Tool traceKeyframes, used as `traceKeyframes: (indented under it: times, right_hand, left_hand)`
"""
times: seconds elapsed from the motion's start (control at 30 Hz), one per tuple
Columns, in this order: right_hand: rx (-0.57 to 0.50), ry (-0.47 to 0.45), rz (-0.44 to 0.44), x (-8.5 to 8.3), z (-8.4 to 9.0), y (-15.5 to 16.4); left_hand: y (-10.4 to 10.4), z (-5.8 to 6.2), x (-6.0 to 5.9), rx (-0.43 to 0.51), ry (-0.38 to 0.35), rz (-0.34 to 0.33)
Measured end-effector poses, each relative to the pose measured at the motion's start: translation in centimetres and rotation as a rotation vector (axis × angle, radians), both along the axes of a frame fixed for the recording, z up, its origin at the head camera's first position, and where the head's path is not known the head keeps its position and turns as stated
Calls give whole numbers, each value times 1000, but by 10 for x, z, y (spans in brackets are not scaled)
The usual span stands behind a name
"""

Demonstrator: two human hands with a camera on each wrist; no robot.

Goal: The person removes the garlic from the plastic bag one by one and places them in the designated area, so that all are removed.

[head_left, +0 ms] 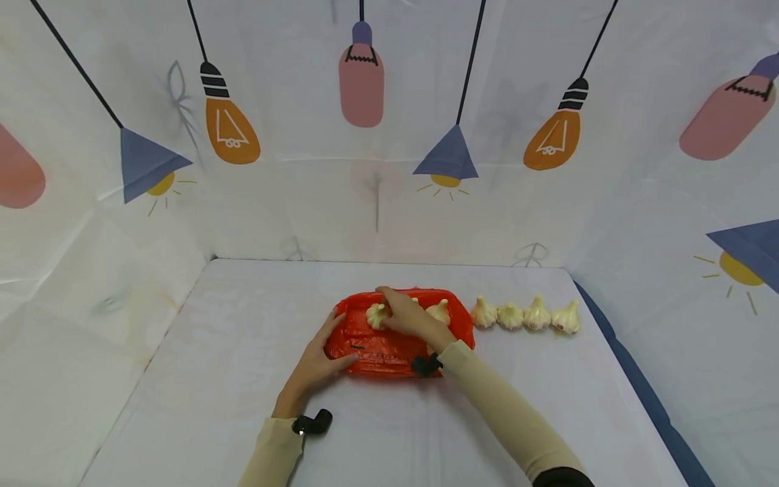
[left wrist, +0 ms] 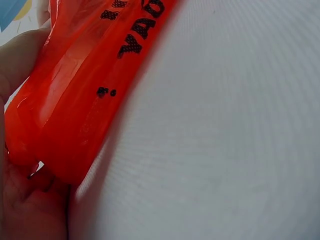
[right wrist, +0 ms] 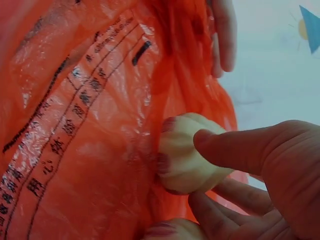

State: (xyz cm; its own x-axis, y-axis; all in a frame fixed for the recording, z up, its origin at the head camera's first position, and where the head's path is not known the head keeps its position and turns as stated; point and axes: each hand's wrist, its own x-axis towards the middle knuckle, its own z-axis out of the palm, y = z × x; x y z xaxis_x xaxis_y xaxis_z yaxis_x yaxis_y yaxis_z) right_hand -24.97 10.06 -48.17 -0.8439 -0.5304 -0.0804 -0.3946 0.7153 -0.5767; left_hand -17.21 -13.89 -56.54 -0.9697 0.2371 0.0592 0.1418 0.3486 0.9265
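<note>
A red tray-like container [head_left: 389, 352], covered in red plastic with black print, lies on the white table. My left hand [head_left: 316, 365] holds its left end, with the thumb on the near side and the fingers on the far side. In the right wrist view, my right hand [right wrist: 270, 175] pinches a garlic bulb [right wrist: 187, 155] between thumb and fingers, against the red plastic. That bulb is at the container's left part in the head view. Another garlic bulb [head_left: 439, 312] sits in the right part, and others are partly hidden by my right hand and wrist.
Several garlic bulbs [head_left: 510, 316] stand in a row on the table [head_left: 255, 304], just right of the container. White sheeting [head_left: 377, 203] printed with lamps and light bulbs hangs behind the table and at both sides. Dark blue cloth [head_left: 639, 379] runs along the right edge.
</note>
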Motion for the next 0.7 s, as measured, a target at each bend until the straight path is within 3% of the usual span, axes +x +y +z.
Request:
traceKeyframes:
  times: [0.27, 0.5, 0.7]
  right_hand:
    - [-27, -41, -15, -4, -7, 0]
    - [38, -60, 37, -6, -11, -2]
    - [36, -72, 32, -6, -12, -5]
  left_hand:
    - [0, 1, 0, -3, 4, -3]
    - [0, 1, 1, 4, 0, -1]
    - [-1, 0, 1, 11, 2, -4]
